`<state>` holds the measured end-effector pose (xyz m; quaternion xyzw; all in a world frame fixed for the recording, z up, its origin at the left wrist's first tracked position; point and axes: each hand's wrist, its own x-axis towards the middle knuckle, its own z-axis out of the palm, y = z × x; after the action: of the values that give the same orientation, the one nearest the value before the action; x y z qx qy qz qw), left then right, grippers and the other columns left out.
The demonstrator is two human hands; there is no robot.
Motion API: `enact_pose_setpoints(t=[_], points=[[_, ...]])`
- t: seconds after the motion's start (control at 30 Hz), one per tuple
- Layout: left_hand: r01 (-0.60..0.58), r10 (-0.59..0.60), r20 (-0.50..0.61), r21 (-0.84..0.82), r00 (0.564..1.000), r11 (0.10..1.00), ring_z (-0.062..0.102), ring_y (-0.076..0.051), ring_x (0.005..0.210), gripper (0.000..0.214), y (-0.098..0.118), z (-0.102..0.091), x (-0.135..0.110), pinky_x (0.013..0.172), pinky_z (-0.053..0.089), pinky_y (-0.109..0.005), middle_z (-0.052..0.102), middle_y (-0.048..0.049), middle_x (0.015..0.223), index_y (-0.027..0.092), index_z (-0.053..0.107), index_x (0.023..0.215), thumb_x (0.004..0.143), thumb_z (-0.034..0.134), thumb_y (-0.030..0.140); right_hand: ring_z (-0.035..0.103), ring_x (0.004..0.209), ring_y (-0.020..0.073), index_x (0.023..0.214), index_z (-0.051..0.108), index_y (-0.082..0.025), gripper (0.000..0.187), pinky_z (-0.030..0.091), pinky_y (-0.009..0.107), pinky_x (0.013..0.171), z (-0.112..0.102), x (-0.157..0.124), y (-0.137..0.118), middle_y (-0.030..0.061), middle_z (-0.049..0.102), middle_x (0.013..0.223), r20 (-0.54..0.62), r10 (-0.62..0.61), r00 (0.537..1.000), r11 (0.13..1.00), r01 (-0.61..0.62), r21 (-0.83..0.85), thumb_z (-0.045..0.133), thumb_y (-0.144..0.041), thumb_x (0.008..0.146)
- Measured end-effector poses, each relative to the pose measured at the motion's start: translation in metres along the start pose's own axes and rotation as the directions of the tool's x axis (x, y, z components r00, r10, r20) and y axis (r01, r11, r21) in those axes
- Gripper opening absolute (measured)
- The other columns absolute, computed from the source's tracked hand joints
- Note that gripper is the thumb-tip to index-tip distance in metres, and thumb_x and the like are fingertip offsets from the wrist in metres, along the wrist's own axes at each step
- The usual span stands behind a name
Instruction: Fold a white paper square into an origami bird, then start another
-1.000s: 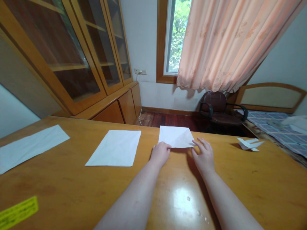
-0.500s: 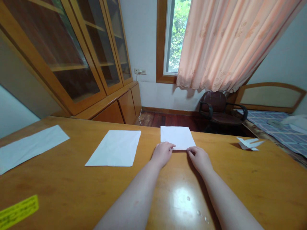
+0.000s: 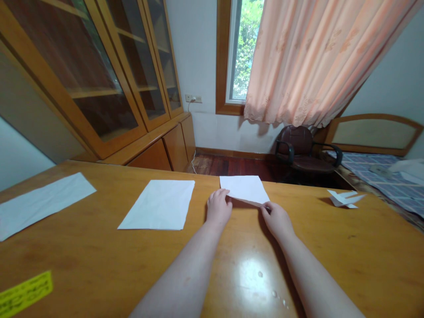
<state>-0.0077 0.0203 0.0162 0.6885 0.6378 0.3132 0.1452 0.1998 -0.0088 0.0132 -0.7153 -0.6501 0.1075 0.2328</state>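
A white sheet of paper lies near the far edge of the wooden table, its near edge lifted a little off the surface. My left hand is closed at the sheet's left side, fingertips on its near-left part. At the near-right corner, my right hand pinches the paper between thumb and fingers. Left of my hands rests a stack of white paper, slightly ragged on its right side. Farther right stands a folded white paper figure with pointed ends.
On the table a long white paper strip lies at far left, and a yellow label at the near left. Beyond the table are a glass-door cabinet, a brown armchair and a bed.
My left hand has shifted up and left along the sheet, and the sheet's near-left edge has risen with it. My right hand stays at the right corner, moved only slightly.
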Motion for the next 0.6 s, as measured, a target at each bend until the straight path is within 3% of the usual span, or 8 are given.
enact_pose_setpoints(t=[0.2,0.4,0.6], points=[[0.047,-0.049,0.032,0.057,0.998,0.997,0.046,-0.022,0.116,0.034,0.0020,-0.0042,-0.0002,0.101,0.034,-0.035,0.056,-0.0053,0.124,0.022,0.058,0.113,0.080,0.053,0.018,0.059,0.076,0.0195,0.077,0.064,-0.018,0.025,0.037,0.026,0.064,0.0003,0.0005,-0.0010,0.0071,0.067,0.080,0.006,0.014,1.000,1.000,-0.014,0.018,0.044,-0.031,0.084],[0.020,-0.027,0.079,0.083,0.996,0.996,0.055,-0.022,0.099,0.020,0.0034,-0.0050,-0.0001,0.087,0.039,-0.033,0.065,-0.0072,0.101,0.021,0.062,0.098,0.086,0.046,0.024,0.057,0.074,0.0184,0.075,0.061,-0.017,0.024,0.036,0.025,0.062,0.0006,0.0010,-0.0008,0.0071,0.065,0.078,0.009,0.010,1.000,1.000,-0.010,0.022,0.044,-0.031,0.084],[0.018,-0.024,0.083,0.073,0.996,0.997,0.056,-0.021,0.096,0.021,0.0040,-0.0053,-0.0008,0.084,0.040,-0.032,0.065,-0.0066,0.101,0.021,0.061,0.100,0.087,0.045,0.024,0.057,0.074,0.0178,0.076,0.061,-0.017,0.023,0.035,0.025,0.062,0.0019,0.0016,0.0005,0.0070,0.065,0.079,0.005,0.006,1.000,1.000,-0.006,0.025,0.044,-0.029,0.084]])
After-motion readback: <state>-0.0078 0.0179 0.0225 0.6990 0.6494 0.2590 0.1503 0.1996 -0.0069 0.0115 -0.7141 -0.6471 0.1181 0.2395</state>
